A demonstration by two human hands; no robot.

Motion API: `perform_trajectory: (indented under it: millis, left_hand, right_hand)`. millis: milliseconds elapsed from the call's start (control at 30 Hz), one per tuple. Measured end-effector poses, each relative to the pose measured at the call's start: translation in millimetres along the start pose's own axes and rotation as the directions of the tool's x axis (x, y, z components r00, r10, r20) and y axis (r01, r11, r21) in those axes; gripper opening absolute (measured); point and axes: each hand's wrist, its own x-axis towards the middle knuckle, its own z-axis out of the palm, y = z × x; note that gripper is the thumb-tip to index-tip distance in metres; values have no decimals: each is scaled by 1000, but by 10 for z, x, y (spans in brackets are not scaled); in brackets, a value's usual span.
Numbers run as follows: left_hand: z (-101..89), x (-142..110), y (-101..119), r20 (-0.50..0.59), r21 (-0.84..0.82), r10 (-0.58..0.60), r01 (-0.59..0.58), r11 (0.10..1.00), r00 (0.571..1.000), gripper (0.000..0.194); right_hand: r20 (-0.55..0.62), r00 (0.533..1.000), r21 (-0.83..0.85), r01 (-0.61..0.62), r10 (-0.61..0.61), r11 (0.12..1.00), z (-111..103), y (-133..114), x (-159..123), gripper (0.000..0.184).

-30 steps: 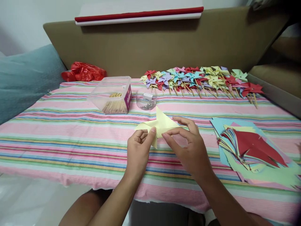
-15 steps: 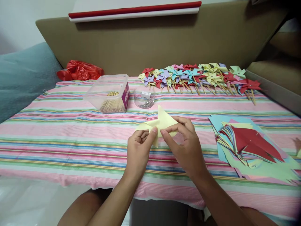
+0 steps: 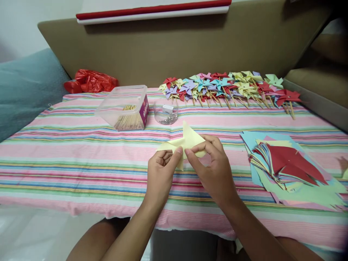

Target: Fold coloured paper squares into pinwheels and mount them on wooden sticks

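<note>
A pale yellow cut paper square is held just above the striped cloth near the middle. My left hand pinches its centre between thumb and curled fingers. My right hand pinches one paper corner and bends it in toward the centre, thumb and forefinger closed on the flap. One pointed flap stands up at the far side; another hangs below my left thumb.
A clear plastic box of wooden sticks and a small clear cup of pins stand behind the paper. A row of finished coloured pinwheels lies at the back. A stack of cut coloured papers lies right. A red plastic bag sits back left.
My right hand has closed its fingers on a paper corner and drawn it in toward the centre. The left hand has kept its pinch. The view shifted slightly.
</note>
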Motion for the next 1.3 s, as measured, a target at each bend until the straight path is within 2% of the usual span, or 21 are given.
perform_trajectory:
  millis: [533,733,867,1000,1167,1300]
  left_hand:
    - [-8,-2,-25,2,-10,7,-7,1000,1000,17]
    - [-8,17,-48,28,-33,-1,2,999,1000,16]
    - [-5,25,-46,2,-25,-6,6,1000,1000,17]
    - [-20,45,-10,-13,-77,-36,35,996,999,17]
    - [-67,73,44,32,-192,-140,143,971,990,17]
    - [-75,71,70,68,-186,-174,183,965,983,20]
  right_hand:
    - [-21,999,-20,39,-39,999,18,10,-2,11]
    - [-25,1000,-22,17,-17,1000,32,-11,-14,11]
    - [-23,999,-23,23,-23,999,41,-8,-21,11]
    - [44,993,-52,115,-113,992,5,24,2,7]
    - [144,941,-159,326,-305,932,-85,55,63,10]
    - [129,939,-165,336,-318,927,-112,46,83,8]
